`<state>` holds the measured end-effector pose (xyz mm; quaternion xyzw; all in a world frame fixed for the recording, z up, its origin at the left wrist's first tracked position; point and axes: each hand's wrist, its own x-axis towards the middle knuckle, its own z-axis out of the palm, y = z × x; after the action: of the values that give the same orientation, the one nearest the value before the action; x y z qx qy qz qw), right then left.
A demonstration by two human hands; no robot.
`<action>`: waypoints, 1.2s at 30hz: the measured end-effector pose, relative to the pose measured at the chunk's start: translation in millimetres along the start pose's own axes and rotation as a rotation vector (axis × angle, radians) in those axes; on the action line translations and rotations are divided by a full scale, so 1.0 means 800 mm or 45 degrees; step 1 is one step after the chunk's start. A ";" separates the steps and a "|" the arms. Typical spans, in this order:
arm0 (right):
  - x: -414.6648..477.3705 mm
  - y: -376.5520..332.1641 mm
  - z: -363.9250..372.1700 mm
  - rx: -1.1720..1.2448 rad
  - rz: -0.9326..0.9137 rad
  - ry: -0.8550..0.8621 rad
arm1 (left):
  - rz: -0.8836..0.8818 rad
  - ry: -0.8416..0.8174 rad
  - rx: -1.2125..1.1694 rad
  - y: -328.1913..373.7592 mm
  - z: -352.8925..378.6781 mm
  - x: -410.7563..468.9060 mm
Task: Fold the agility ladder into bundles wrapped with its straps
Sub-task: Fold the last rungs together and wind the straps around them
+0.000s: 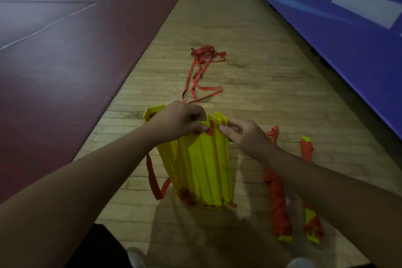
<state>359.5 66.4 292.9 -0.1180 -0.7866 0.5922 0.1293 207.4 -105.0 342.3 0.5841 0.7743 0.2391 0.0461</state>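
The agility ladder's yellow rungs [202,165] stand on end on the wooden floor [239,28], fanned loosely. The left hand [178,122] curls round their tops and the right hand [243,135] pinches the nearest rung ends. This looks like the gathering step: next the rungs need squaring into a tight stack. Then the loose red straps [202,59] trailing beyond must be wound round, as on the two wrapped bundles [276,202] lying to the right.

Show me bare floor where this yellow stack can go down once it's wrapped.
Bare wood floor lies between the loose red straps and the blue banner, and farther on beyond the straps. Crowded: right of the yellow stack, where two wrapped bundles lie.
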 end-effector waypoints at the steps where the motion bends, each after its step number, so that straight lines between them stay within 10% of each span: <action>1: -0.002 -0.004 0.006 0.032 0.015 -0.061 | -0.042 0.057 0.001 0.003 0.003 0.000; 13: -0.009 0.011 0.022 -0.095 -0.035 0.005 | -0.054 -0.187 0.049 0.001 -0.015 0.000; 36: -0.011 0.040 0.050 0.100 0.099 0.007 | -0.167 0.147 -0.180 0.019 -0.007 0.007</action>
<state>355.0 36.5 250.9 -0.1450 -0.7572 0.6268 0.1126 217.2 -98.7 354.9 0.5128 0.7934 0.3228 0.0579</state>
